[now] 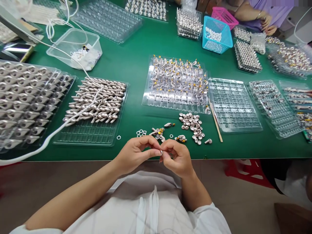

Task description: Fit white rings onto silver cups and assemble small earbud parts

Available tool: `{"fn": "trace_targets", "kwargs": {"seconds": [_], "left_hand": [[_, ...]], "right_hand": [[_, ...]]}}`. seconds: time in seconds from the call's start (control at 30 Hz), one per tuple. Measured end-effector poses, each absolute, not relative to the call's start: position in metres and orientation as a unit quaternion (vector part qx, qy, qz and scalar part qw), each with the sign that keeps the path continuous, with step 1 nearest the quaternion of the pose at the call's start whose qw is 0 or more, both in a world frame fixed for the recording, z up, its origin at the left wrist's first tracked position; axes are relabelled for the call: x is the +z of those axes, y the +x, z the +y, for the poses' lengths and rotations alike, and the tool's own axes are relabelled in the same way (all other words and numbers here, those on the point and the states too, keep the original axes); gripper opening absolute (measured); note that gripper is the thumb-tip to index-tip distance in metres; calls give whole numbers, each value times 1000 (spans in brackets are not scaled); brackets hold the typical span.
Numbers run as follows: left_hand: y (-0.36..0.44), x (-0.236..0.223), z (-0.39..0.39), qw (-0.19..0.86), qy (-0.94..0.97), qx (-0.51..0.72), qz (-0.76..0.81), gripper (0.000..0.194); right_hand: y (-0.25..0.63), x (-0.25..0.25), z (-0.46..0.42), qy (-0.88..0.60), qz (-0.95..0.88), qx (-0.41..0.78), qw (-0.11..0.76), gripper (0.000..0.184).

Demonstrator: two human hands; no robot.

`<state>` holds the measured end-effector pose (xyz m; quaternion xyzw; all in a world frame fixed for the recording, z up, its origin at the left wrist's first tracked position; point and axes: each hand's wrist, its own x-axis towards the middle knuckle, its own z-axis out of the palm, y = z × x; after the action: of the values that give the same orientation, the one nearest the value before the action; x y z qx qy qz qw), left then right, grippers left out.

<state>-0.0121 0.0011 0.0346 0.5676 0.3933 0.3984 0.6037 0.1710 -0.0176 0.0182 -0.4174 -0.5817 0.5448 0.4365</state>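
My left hand (138,152) and my right hand (177,156) meet in front of the table's near edge. Both pinch one small whitish, ring-like part (161,152) between thumbs and fingertips; most of it is hidden. Just beyond my fingers lie small grey parts with yellow ends (159,132) and several white rings (141,132). A loose group of round silvery caps (191,123) sits to the right of them. One single grey piece (208,141) lies apart on the green table (136,113).
A clear tray of yellow-tipped parts (177,83) stands ahead, with a thin wooden stick (216,123) beside it. Trays of grey metal pieces (97,100) are at left, crossed by a white cable (48,139). Blue basket (216,35) and another person's hands (266,26) are at the far right.
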Motion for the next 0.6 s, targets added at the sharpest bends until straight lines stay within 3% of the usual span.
{"fn": "trace_targets", "kwargs": {"seconds": [0.3,0.6], "left_hand": [[-23,38,14,587,671,318,322,19],[-25,45,13,570,712,278,302,21]], "right_hand": [[181,25,-13,-394,-596,605,352,6],[181,30,-10,-373,-618,613,322,7]]}}
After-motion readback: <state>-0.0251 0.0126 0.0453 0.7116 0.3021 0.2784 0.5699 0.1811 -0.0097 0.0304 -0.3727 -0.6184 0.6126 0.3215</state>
